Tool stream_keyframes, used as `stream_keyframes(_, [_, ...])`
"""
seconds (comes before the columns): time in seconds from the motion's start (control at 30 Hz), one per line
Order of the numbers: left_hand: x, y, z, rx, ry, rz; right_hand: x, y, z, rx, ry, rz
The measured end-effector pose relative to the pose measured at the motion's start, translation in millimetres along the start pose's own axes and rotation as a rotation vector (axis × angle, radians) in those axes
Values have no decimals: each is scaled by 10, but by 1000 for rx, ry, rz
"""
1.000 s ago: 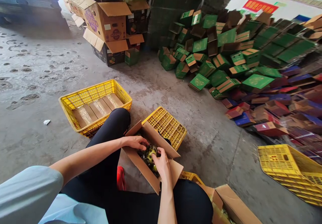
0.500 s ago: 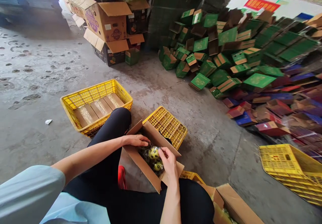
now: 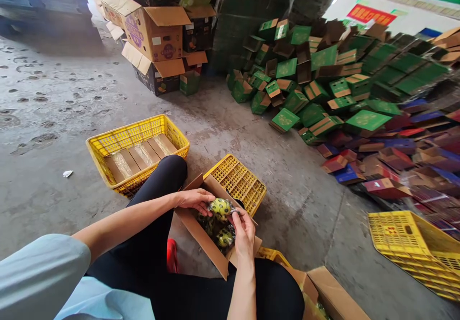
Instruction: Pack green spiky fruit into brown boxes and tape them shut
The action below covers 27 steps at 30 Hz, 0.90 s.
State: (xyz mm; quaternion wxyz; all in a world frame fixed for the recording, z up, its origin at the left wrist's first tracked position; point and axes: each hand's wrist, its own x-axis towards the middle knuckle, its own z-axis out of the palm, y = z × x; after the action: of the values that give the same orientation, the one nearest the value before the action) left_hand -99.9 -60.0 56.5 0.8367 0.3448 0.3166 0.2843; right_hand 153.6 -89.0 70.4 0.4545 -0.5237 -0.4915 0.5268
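Note:
My right hand (image 3: pixel 243 226) pinches the twisted end of a clear plastic wrap around a yellow-green, dark-spotted fruit (image 3: pixel 220 207). At the other end of this wrapped fruit, the curled fingers of my left hand (image 3: pixel 197 200) hold it. Both hands are over an open brown cardboard box (image 3: pixel 203 236) between my legs. Inside the box lie more spotted yellow-green fruits (image 3: pixel 224 238) in clear plastic, below the held one. The fingertips of my left hand are partly hidden.
Taped cartons sit in a yellow crate (image 3: pixel 138 176) at left. Another yellow crate (image 3: pixel 237 178) stands beyond the box. At lower right is another open carton (image 3: pixel 332 291), with a yellow crate (image 3: pixel 398 238) farther right. Piled green boxes (image 3: pixel 285 119) and stacked cartons (image 3: pixel 153 37) fill the back.
The wrapped fruit has come up and slightly left between my hands. My left hand, earlier at the box's edge, now holds its left end; my right hand has shifted to the wrap's end.

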Motion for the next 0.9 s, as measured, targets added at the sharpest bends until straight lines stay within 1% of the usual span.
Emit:
stream_keyframes(0.13, [-32, 45, 1, -3, 18, 61, -15, -22, -7, 63, -27, 20])
stream_keyframes(0.27, [-55, 62, 9, 0, 63, 127, -31, -46, 9, 88, -71, 32])
stream_keyframes(0.43, [-39, 36, 1, 24, 80, 216, -37, -73, 39, 122, -62, 67])
stream_keyframes(0.6, [-6, -5, -26, 72, 90, 220, -60, -129, 65, 143, -50, 67])
stream_keyframes(0.73, [-2, -7, -37, 135, 70, 221, -69, -168, 87, 116, -56, 78])
stream_keyframes(0.83, [-5, -4, -37, 164, 75, 220, -51, -136, 83, 78, -48, 81])
stream_keyframes(0.9, [-6, -3, -31, 177, 85, 221, -31, -83, 69, 52, -7, 93])
